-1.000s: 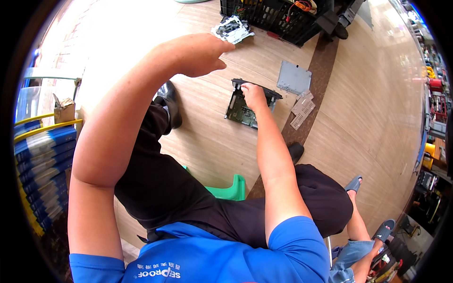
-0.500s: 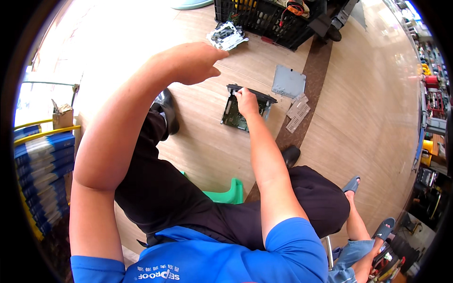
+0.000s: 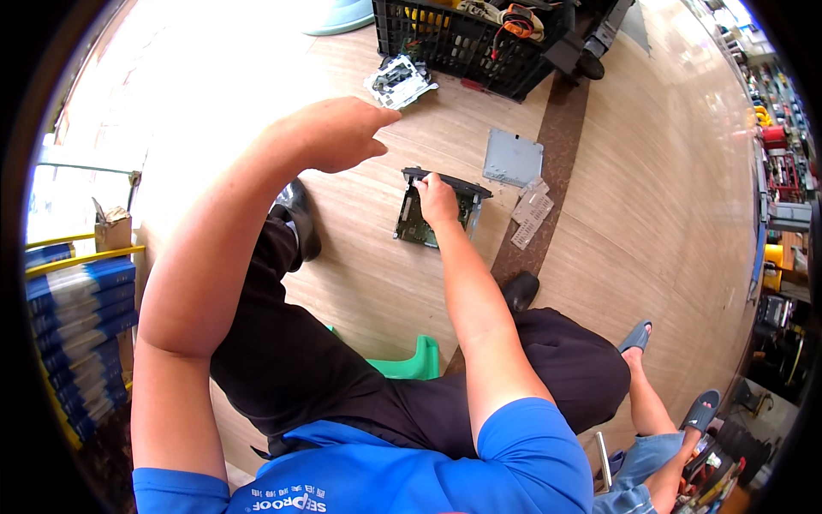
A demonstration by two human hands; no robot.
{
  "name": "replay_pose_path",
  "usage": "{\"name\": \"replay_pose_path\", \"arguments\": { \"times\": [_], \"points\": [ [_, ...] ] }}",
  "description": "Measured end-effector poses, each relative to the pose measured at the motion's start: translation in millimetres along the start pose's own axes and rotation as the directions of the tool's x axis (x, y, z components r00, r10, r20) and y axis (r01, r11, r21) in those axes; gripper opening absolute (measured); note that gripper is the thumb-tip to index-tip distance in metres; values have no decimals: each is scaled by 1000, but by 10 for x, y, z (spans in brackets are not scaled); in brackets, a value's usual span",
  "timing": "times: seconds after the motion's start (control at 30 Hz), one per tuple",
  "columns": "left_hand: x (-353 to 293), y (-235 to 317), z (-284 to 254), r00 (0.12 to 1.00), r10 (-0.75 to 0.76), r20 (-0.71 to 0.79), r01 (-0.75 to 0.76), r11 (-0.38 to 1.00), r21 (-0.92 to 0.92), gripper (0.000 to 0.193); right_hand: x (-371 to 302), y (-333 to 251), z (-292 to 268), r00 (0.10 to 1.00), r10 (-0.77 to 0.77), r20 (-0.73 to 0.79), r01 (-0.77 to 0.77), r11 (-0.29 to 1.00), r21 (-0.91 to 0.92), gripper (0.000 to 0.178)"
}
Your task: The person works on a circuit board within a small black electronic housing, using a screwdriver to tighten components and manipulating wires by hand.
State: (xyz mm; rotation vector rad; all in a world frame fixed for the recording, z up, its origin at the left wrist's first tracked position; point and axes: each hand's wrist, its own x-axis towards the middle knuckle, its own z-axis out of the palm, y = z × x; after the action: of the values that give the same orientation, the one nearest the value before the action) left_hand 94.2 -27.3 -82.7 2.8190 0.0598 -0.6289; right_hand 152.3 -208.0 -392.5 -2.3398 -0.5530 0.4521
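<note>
On the floor before me lies an opened electronic unit, a metal chassis with a green circuit board and a long black front panel. My right hand is closed at that panel, its fingers and thumb pinched on the inner edge; the fingertips are partly hidden. Farther left, my left hand hovers over the floor with its fingers stretched out, holding nothing. Just beyond its fingertips is a silvery metal mechanism. A flat grey metal cover and a perforated metal plate rest right of the unit.
A black plastic crate with cables stands at the far side. Blue boxes are stacked on a yellow rack at left. A green plastic stool shows beneath me. Another person's sandalled foot is at lower right.
The whole view has shifted slightly, so the scene sits a little lower and farther left. Both hands keep nearly the same places relative to the unit and the metal mechanism.
</note>
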Motion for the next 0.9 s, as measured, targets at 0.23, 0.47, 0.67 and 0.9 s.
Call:
{"name": "replay_pose_path", "arguments": {
  "times": [0.23,0.47,0.67,0.9],
  "points": [
    [-69,5,-76,1000,-1,-11,1,999,-32,41,-33,119,94,993,-90,-78,85,995,-60,22],
    [-78,-61,-100,995,77,-63,-81,995,-60,49,-85,123,14,979,-151,-135,144,988,-62,21],
    [-242,-243,-219,973,109,-201,-132,986,-103,38,-37,-258,-279,969,-125,-214,136,990,36,16],
    [-458,-377,-520,954,84,-287,-134,978,-162,49,17,-323,-1034,975,50,-216,28,939,343,14]
  ]
}}
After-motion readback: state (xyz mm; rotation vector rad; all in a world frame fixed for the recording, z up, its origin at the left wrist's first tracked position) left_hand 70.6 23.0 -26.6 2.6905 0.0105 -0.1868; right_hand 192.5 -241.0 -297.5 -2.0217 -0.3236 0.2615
